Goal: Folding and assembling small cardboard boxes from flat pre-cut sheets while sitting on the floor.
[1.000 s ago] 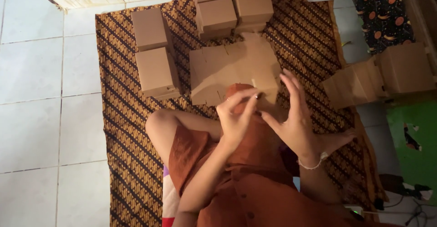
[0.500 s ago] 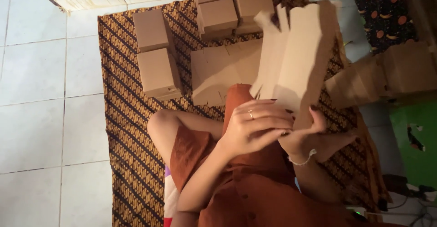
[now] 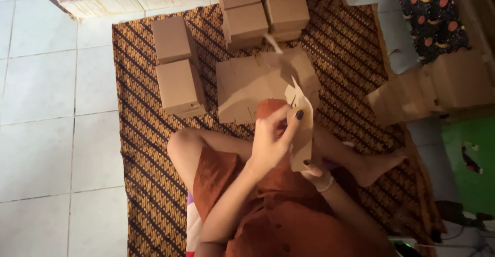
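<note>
Above the person's lap, the left hand and right hand both gripped a folded cardboard blank, held on edge between them, fingers closed on it. Just beyond lay a stack of flat cardboard blanks on a brown patterned mat. Assembled brown boxes stood on the mat's far part. White floor tiles spread to the left; a green surface showed at right.
</note>
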